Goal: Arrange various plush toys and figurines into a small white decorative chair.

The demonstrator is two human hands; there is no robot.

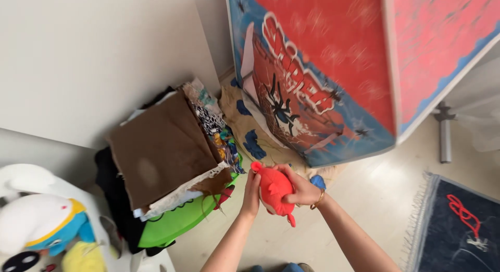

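Here, a red soft toy sits between 2 hands, held in the air over the pale floor, just in front of the blue-and-red play tent. The right hand cups the toy from the far side, its fingers curled around the body and pressed into it, a gold bracelet on the wrist. The left hand touches the toy's other side, its fingers close together along the edge near the top; whether they pinch anything there cannot be told. Small red flaps stick out at the toy's top and bottom. Just left of the toy lies a pile of folded cloths, a brown one on top with a lace hem, resting on a green lid. Beyond the pile, at the left edge, stands a white plush figure with blue and yellow parts. Between the toy and the tent a beige mat with blue shapes covers the floor. Well to the right of the toy lies a dark blue rug with a fringe and a red mark.
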